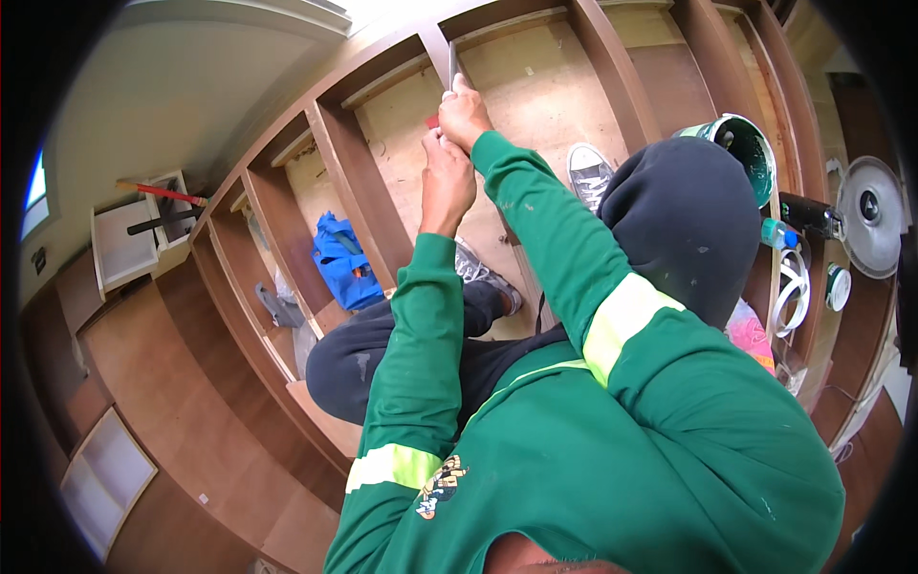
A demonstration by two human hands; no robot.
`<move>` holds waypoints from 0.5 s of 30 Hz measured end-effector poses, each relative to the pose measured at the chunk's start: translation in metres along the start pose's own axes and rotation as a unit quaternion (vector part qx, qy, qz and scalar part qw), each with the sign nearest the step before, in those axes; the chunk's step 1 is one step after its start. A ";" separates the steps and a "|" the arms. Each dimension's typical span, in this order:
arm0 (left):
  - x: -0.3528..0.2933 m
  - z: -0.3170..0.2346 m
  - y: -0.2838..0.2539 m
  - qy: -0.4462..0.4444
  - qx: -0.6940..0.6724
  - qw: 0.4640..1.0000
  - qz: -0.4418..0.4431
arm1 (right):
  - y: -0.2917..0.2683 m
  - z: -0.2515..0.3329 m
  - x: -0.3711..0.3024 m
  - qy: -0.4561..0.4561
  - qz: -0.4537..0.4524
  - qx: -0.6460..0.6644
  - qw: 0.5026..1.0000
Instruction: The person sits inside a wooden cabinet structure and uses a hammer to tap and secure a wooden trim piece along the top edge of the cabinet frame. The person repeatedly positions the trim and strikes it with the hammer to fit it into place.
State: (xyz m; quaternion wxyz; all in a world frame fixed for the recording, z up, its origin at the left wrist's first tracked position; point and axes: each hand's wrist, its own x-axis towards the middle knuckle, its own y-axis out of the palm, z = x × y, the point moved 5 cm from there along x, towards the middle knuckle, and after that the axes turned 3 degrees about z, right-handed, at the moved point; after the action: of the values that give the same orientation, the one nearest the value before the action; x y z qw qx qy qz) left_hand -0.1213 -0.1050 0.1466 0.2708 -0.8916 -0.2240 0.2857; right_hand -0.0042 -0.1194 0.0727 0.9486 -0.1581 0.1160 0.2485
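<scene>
My right hand [465, 114] is closed round a narrow grey blade-like tool [452, 62]. The tool points away from me, along the face of a brown upright divider [436, 48] in the wooden frame. Just below it, my left hand [447, 182] is closed, with its fingertips close against the right hand. A small red piece [432, 121] shows at those fingertips. Whether it belongs to the grey tool I cannot tell. Both arms reach forward in green sleeves, and the hands hide the lower part of the tool.
I crouch inside the frame's compartments, shoes on the panel. A blue bag [345, 260] lies in a bay to the left. On the right stand a green-lined paint bucket [744, 153], a small bottle [778, 233], a white tape roll [791, 292] and a round metal lid [869, 205].
</scene>
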 end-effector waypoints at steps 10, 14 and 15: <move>0.047 0.013 0.013 0.029 0.076 0.997 -0.007 | 0.024 -0.034 0.062 0.023 0.083 -0.061 0.994; 0.002 -0.021 0.007 -0.011 -0.005 1.000 -0.001 | 0.008 -0.040 0.033 0.064 0.030 0.106 0.992; -0.013 -0.014 0.004 0.032 0.042 0.998 -0.015 | 0.010 -0.028 0.015 0.057 0.030 0.076 0.995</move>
State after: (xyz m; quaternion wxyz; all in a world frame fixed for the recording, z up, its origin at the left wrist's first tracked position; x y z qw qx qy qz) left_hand -0.1215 -0.1202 0.1590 0.3194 -0.8846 -0.2162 0.2621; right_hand -0.0006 -0.1150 0.0397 0.9417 -0.0962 0.1931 0.2582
